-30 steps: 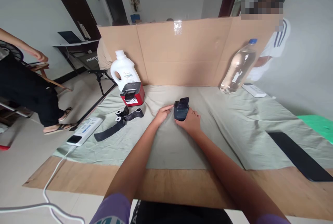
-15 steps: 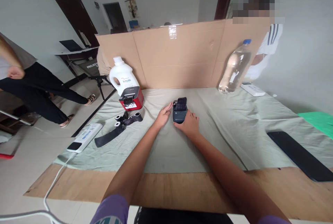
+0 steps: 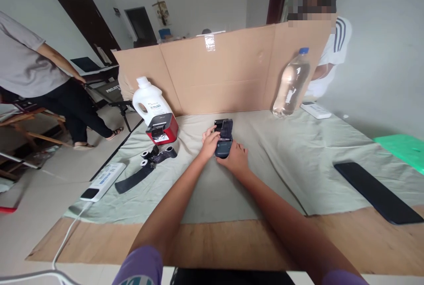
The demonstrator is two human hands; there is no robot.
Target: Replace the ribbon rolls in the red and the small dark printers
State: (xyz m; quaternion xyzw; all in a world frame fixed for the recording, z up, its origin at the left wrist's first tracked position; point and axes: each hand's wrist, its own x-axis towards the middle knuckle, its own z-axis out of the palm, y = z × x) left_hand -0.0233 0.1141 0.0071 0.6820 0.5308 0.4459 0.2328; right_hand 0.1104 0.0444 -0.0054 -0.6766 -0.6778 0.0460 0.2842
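A small black portable printer [image 3: 223,148] sits on the cloth in front of me, its cover standing up at the back. A dark strip of paper [image 3: 226,129] sticks up from it. My right hand [image 3: 237,158] wraps round the printer's right and near side. At its left edge, my left hand [image 3: 210,143] grips it, fingers bent near the raised cover; some fingertips are hidden. To the left lie several small dark rolls [image 3: 155,155] with a loose black strip [image 3: 134,180]. Behind them stands a red and black printer [image 3: 164,129].
A white jug [image 3: 150,98] and a clear bottle [image 3: 291,83] stand before a cardboard screen [image 3: 218,77]. A white power strip [image 3: 103,182] lies left; a black phone [image 3: 377,192] and green sheet [image 3: 399,149] lie right. One person stands left, another is behind the screen.
The black printer's cover has swung up at the back. My left hand has moved from beside the printer onto its left side. The person at left has changed posture.
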